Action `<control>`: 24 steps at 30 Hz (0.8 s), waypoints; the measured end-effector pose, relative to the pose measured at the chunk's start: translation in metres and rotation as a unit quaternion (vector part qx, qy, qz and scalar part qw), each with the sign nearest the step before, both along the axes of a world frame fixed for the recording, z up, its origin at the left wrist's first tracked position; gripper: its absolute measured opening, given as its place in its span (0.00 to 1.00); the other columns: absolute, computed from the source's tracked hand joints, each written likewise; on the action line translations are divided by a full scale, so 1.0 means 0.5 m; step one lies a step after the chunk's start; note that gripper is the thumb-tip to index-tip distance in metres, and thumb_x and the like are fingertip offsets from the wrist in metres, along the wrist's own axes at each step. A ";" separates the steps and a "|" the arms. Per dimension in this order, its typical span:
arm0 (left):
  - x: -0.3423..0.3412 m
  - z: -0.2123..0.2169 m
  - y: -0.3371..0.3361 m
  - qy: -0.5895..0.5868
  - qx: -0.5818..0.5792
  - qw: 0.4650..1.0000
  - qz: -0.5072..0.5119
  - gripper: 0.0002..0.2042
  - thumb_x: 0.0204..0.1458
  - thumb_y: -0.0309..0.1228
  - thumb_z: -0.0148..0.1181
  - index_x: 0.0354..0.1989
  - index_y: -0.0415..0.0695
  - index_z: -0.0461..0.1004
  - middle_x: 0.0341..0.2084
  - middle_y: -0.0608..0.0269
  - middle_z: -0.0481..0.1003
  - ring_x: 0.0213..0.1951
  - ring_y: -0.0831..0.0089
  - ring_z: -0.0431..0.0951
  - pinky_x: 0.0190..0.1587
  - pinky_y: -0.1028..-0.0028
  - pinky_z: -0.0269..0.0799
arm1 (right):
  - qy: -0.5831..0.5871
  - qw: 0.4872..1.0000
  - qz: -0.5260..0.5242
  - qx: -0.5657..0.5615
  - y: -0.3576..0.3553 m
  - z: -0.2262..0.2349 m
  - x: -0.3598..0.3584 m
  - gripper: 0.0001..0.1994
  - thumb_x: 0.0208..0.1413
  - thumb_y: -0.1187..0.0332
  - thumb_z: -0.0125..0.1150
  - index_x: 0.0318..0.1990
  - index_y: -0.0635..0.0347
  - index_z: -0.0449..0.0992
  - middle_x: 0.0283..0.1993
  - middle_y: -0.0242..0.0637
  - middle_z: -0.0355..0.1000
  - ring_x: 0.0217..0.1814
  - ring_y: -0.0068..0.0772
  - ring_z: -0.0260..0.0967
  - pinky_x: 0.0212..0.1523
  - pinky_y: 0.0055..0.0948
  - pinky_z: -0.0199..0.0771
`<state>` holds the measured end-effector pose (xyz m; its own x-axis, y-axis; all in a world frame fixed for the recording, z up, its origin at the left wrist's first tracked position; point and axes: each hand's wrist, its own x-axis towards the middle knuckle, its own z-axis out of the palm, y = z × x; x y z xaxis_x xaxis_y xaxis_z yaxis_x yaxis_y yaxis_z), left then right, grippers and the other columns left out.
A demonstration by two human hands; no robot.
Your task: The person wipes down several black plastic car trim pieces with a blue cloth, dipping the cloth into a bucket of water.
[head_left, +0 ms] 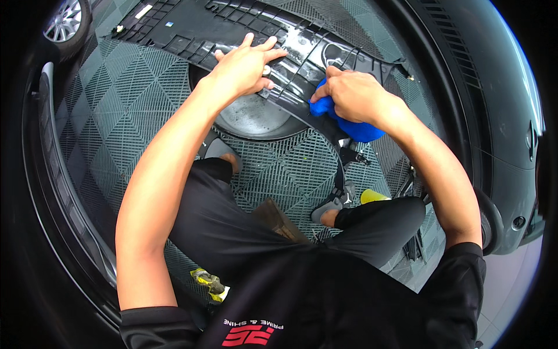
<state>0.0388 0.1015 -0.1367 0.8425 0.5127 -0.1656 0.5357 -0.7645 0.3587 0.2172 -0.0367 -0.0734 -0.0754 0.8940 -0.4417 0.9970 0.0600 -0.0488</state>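
A long black plastic car trim panel (192, 29) lies across the grey grid floor in front of me, its near end wet and glossy. My left hand (244, 64) presses flat on the panel with fingers spread, holding nothing. My right hand (349, 96) grips a bright blue cloth (357, 128) bunched against the panel's right end, close to a raised loop-shaped rib.
A round grey floor drain plate (250, 119) sits under the panel. A dark car body (500, 116) curves along the right, a wheel (64, 20) at top left, a black trim strip (52, 174) at left. A yellow object (372, 196) lies by my right foot.
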 end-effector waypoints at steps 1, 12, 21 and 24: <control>0.004 0.004 -0.004 0.003 -0.006 1.000 0.005 0.38 0.45 0.34 0.71 0.68 0.65 0.63 0.73 0.68 0.52 0.73 0.47 0.46 0.62 0.24 0.49 | -0.021 1.000 -0.003 0.012 -0.002 0.005 0.009 0.19 0.46 0.77 0.58 0.45 0.43 0.84 0.46 0.39 0.71 0.49 0.44 0.74 0.52 0.39 0.75; 0.016 0.004 -0.010 -0.011 -0.013 1.000 0.000 0.38 0.45 0.32 0.71 0.67 0.64 0.63 0.73 0.67 0.52 0.73 0.45 0.46 0.62 0.22 0.47 | -0.100 0.990 0.018 0.099 -0.022 0.001 0.014 0.16 0.48 0.71 0.62 0.45 0.44 0.84 0.46 0.43 0.71 0.48 0.46 0.74 0.48 0.40 0.79; 0.018 0.004 -0.011 -0.007 0.000 1.000 -0.003 0.38 0.45 0.33 0.72 0.67 0.64 0.63 0.72 0.66 0.53 0.72 0.44 0.48 0.60 0.21 0.50 | -0.004 0.974 -0.101 0.202 0.021 0.007 0.039 0.22 0.46 0.79 0.53 0.50 0.52 0.80 0.44 0.50 0.71 0.49 0.53 0.74 0.50 0.44 0.75; 0.023 0.008 -0.012 -0.010 0.000 1.000 -0.003 0.37 0.45 0.33 0.72 0.67 0.63 0.63 0.72 0.66 0.53 0.72 0.44 0.49 0.59 0.21 0.51 | 0.004 0.993 -0.033 0.115 0.011 -0.027 0.025 0.22 0.44 0.80 0.54 0.48 0.50 0.82 0.44 0.47 0.71 0.51 0.48 0.73 0.53 0.42 0.74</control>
<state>0.0502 0.0958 -0.1329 0.8483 0.5080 -0.1496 0.5245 -0.7671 0.3693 0.2295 -0.0313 -0.0872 -0.0156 0.9741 -0.2255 0.9988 0.0045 -0.0496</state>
